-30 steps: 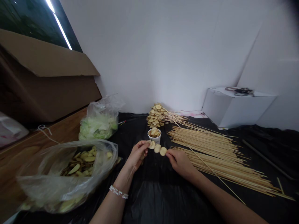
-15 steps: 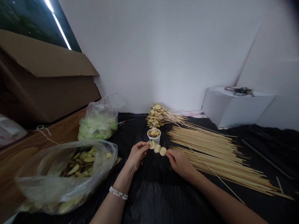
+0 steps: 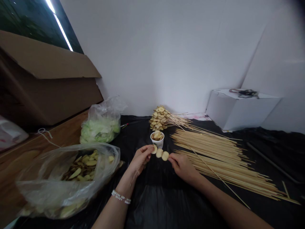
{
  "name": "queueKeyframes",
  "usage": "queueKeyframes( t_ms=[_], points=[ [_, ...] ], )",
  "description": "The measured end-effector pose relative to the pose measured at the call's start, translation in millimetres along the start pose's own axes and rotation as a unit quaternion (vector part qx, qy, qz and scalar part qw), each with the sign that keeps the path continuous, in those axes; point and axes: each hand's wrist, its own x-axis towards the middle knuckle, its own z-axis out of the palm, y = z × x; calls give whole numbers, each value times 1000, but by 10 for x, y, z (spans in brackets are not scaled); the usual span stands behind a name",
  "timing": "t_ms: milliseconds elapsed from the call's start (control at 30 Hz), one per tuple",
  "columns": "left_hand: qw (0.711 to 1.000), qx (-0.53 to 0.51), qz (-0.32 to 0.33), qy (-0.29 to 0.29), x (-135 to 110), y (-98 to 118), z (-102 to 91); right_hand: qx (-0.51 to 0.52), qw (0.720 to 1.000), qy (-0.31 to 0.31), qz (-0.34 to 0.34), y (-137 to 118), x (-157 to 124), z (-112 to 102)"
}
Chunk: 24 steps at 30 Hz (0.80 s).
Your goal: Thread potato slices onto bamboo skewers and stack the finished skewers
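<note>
Over on the left, a clear plastic bag [image 3: 35, 190] is full of potato slices [image 3: 82, 168]. The left hand [image 3: 140, 160] has its fingers [image 3: 147, 149] bent, pinching one end of a row of three round slices [image 3: 159, 153]. The right hand [image 3: 183, 167] pinches the other end. It is too hard to see if a stick goes through them. Just behind stands a white cup [image 3: 157, 144] of slices. Farther right lie many wooden skewers [image 3: 221, 159].

Ahead of your left hand [image 3: 140, 159] the white paper cup [image 3: 157, 140] stands in the way, bamboo skewers [image 3: 221, 165] crowd beyond your right hand [image 3: 183, 168], a plastic bag of potato slices [image 3: 71, 178] bulges leftward, and the black plastic sheet [image 3: 166, 206] behind your fingers seems passable, though the dark folds are hard to read.
</note>
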Motion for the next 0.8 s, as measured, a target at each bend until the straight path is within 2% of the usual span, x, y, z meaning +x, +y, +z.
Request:
queueKeyframes(
  t_ms=[133, 367, 567, 800],
  points=[
    [1000, 20, 10, -16, -17, -1, 15, -10, 1000, -9, 0, -1, -8, 10],
    [1000, -5, 27, 7, -2, 4, -2, -17, 1000, -13, 3, 3, -1, -4],
    [990, -90, 59, 88, 83, 18, -100, -29, 998, 39, 48, 32, 22, -73],
    [991, -94, 62, 72, 68, -21, -53, -3, 996, 66, 52, 65, 36, -73]
  ],
)
